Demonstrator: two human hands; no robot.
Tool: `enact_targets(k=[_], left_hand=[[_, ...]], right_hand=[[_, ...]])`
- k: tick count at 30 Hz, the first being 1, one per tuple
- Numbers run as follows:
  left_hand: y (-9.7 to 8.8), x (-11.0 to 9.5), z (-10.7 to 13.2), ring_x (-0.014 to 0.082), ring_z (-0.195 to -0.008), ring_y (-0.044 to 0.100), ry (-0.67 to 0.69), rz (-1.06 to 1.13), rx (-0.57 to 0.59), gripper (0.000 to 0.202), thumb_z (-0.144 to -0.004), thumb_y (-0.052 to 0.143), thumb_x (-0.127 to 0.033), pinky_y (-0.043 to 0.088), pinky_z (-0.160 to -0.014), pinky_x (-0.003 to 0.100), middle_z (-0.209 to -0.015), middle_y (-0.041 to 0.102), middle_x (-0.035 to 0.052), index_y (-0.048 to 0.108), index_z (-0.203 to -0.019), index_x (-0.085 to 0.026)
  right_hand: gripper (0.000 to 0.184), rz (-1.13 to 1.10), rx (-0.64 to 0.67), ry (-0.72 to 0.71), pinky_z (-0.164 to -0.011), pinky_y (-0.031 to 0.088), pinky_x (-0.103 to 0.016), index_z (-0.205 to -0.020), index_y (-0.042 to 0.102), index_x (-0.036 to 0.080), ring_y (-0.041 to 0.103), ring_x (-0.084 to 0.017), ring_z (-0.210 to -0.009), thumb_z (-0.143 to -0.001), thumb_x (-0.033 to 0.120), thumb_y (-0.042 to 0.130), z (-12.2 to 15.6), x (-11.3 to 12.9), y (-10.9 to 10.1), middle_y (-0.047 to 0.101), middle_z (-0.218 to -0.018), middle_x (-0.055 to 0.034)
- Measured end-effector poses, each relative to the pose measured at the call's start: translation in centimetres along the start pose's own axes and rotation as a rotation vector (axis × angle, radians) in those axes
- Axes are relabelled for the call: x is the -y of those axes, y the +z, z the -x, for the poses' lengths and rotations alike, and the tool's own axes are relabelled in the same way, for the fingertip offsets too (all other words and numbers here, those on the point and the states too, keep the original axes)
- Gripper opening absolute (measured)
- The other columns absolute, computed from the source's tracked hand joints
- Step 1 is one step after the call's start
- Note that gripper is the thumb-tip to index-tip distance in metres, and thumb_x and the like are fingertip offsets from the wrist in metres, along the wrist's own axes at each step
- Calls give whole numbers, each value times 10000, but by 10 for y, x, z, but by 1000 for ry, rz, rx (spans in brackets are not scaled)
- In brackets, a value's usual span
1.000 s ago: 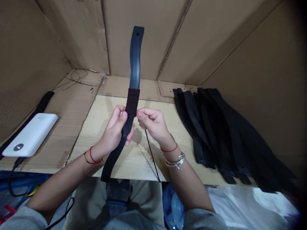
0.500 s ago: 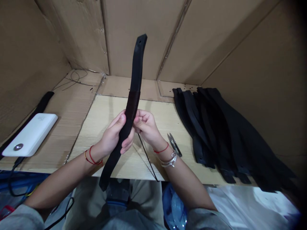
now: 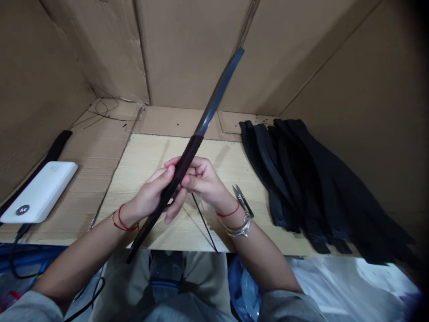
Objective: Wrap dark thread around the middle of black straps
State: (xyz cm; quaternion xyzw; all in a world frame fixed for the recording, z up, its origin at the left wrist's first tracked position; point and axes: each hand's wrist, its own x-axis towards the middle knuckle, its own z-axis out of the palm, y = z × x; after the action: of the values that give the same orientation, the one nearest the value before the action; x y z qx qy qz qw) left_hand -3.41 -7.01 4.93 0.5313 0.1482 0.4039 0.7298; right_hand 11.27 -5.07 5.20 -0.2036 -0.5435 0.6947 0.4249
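A long, slightly curved black strip (image 3: pixel 219 91) is held up over the table, seen nearly edge-on and leaning to the right at its top. Dark brown cord is wound in tight turns around its middle, forming a wrapped section (image 3: pixel 191 154). My left hand (image 3: pixel 154 190) grips the strip just below this winding, thumb in front. Close against the winding on the right, my right hand (image 3: pixel 203 181) has its fingers pinched on the dark cord (image 3: pixel 205 223), whose loose length slants down to the table's front edge. The right fingertips are partly hidden behind the strip.
Thread snips (image 3: pixel 243 201) lie beside my right wrist. A pile of similar black strips (image 3: pixel 301 183) covers the table's right side. At the left are a white power bank (image 3: pixel 42 190) with a cable, another black strip (image 3: pixel 60 145) and loose thin cord (image 3: pixel 105 109). Cardboard walls enclose the table.
The strip has turned from showing its flat face to nearly edge-on, its top swinging right and its lower end shifting left. Both hands keep their hold.
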Motion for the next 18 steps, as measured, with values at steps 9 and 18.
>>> enact_targets(k=[9,18], left_hand=[[0,9,-2,137,-354,545,-123,-214,-285,649,-887,338,-754,377,-347,210,-455,589,19,547,-693,-171],[2,7,-2,98,-470,541,48,-491,-340,479,-953,434,-599,416,-469,208,-583,585,-16,582,-846,-156]], right_hand=[[361,106,-227,-85,-441,447,-202,-663,656,149,592,-107,-463,-649,453,849,-2,6,2,629,-543,10],[399,184,-356,-149,-374,252,-170,-584,569,146,389,-30,-402,-703,430,822,-8,7,-7,519,-460,56]])
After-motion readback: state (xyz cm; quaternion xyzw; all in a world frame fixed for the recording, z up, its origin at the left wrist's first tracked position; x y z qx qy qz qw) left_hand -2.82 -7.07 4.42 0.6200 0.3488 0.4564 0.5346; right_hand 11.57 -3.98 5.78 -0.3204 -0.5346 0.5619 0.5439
